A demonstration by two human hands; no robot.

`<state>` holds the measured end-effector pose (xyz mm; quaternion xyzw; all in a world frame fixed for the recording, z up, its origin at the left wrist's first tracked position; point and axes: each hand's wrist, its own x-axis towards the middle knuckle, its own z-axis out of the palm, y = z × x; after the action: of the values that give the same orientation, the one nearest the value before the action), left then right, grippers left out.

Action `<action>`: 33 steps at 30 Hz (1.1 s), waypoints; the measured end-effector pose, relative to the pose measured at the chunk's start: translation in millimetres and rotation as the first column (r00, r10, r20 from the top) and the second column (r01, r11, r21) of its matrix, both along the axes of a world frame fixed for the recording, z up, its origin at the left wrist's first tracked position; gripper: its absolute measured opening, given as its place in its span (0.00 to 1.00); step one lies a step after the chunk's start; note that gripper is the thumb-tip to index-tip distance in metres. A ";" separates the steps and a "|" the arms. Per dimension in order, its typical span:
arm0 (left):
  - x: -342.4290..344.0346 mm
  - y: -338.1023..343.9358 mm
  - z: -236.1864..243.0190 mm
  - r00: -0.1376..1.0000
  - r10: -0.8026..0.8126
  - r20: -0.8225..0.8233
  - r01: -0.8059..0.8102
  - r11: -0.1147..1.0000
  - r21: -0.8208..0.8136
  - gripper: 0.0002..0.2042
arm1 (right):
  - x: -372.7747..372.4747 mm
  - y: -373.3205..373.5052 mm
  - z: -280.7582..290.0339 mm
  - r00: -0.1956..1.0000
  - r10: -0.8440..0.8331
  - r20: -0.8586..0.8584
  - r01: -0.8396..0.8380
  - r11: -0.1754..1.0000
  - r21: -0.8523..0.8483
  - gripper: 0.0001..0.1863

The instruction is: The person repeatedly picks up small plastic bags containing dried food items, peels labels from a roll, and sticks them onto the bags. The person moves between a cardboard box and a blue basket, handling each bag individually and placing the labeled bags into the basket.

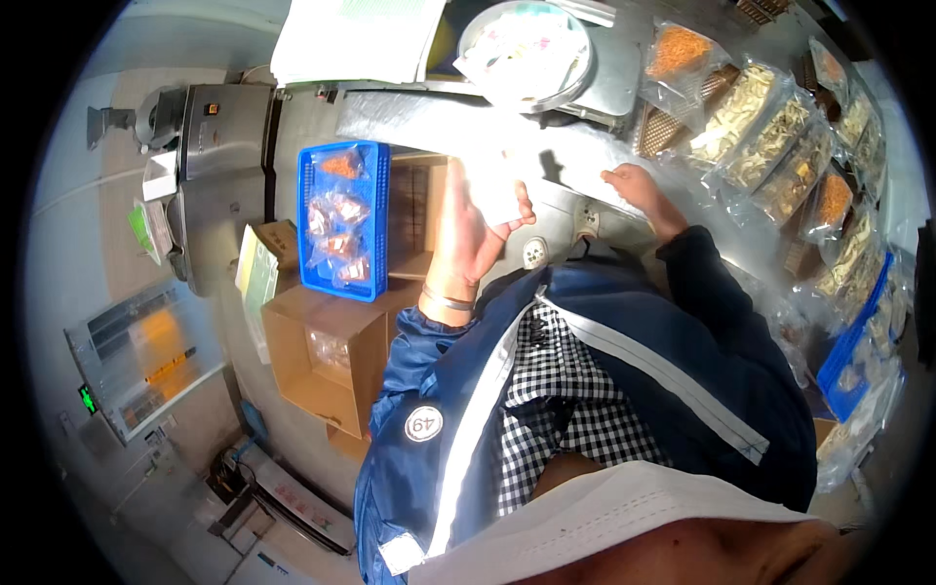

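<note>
My left hand (470,242) is raised at the near edge of the metal worktop (390,115), its fingers bent around a white thing (493,195) that glare washes out; its kind cannot be made out. My right hand (643,198) is to the right, lower over the same edge, thumb and fingers closed together. Whatever sits in its fingertips is lost in the bright, plastic-like shine there. Left of my left hand, a blue plastic basket (383,219) holds several small clear packets (339,213) with orange and pale contents.
Open cardboard boxes (302,312) stand under and beside the basket. A round bowl (585,73) with whitish pieces sits on a metal scale (609,97), papers (356,39) to its left. Bags of dried slices (736,112) and an orange-filled bag (680,51) line the right.
</note>
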<state>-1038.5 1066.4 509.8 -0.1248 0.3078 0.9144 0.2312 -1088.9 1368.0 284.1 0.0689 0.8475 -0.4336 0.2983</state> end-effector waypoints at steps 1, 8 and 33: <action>9.0 -7.9 2.0 1.000 0.013 0.001 -0.013 1.000 0.011 0.32 | 4.3 -2.2 -18.1 0.995 -0.075 -0.066 0.074 0.997 -0.029 0.20; 38.7 -33.3 9.8 0.982 -0.166 -0.092 0.157 0.983 -0.100 0.26 | 33.0 -6.0 -32.9 0.799 -0.504 -0.329 0.522 0.852 -0.036 0.20; 278.0 292.6 9.7 0.230 -0.972 0.047 0.926 0.204 -0.317 0.26 | 491.7 96.7 258.4 0.460 -0.753 -0.471 0.588 0.656 -0.473 0.28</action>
<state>-760.4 1358.9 519.4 0.1352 0.4614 0.5304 0.6982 -597.2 1464.8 542.4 0.2121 0.7366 -0.6117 -0.1956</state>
